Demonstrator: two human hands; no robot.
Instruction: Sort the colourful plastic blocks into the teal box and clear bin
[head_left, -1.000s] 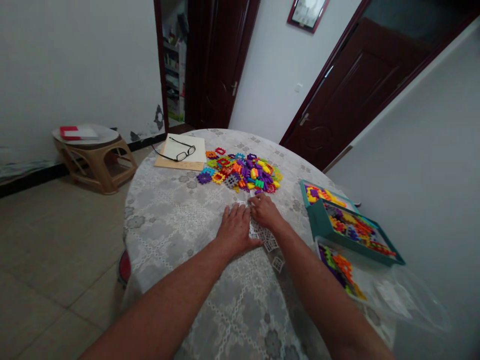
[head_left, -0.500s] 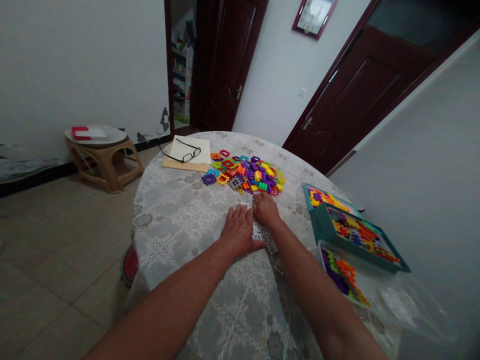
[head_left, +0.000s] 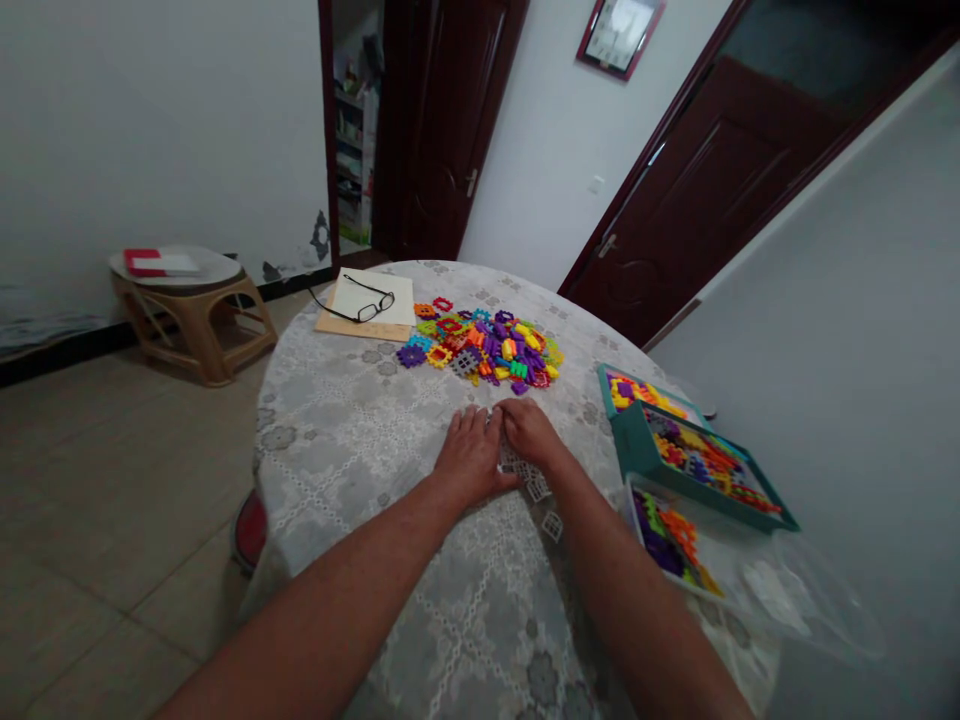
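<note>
My left hand point(head_left: 471, 455) lies flat on the patterned tablecloth point(head_left: 360, 460), its fingers stretched forward and its thumb out to the right. Against its fingertips rests my right hand point(head_left: 531, 432), closed with the fingers curled down; whatever they may hold is hidden. Pale lattice shapes point(head_left: 535, 484) show between and below the hands; whether they are loose pieces or cloth pattern I cannot tell. Just beyond the hands lies a pile of colourful plastic building pieces point(head_left: 487, 345), with a purple piece point(head_left: 520, 388) at its near edge.
Eyeglasses point(head_left: 367, 312) rest on papers point(head_left: 401, 290) at the far left. To the right stand a green box point(head_left: 637, 445) of pieces, its tray-like lid point(head_left: 606, 385) and a clear plastic container point(head_left: 634, 495). A stool point(head_left: 217, 325) is by the wall.
My right hand has drawn back slightly from the pile towards me, uncovering the purple piece at its near edge. The left hand stays flat. The whole view has shifted a little.
</note>
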